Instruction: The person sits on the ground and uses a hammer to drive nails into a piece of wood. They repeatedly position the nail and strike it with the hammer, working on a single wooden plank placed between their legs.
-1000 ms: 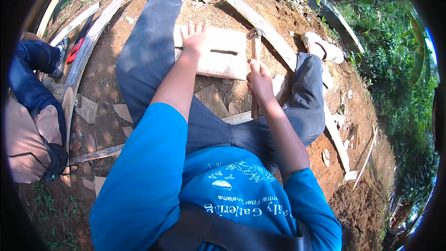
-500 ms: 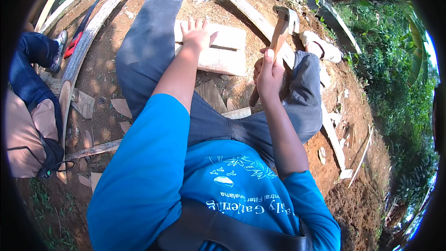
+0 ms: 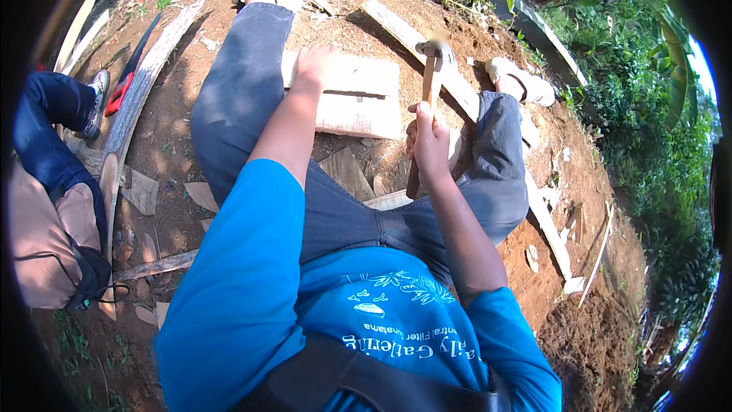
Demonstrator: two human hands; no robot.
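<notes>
Between my outstretched legs lie two short pale wooden boards side by side, the far board and the near board, with a dark gap between them. My left hand is on the left part of the far board, its fingers bent over the far edge; their tips are hidden. To the right of the boards, my right hand is wrapped around the wooden handle of a hammer. The hammer is raised, its blurred metal head pointing away from me and apart from the boards.
A long plank and a red-handled saw lie at the left, near a seated person's leg. Another plank slants behind the hammer. Wood offcuts are scattered over the soil. Greenery borders the right.
My left hand's spread fingers have curled over the far board's edge. My right hand has brought the hammer slightly left and nearer to me, its handle more upright in view.
</notes>
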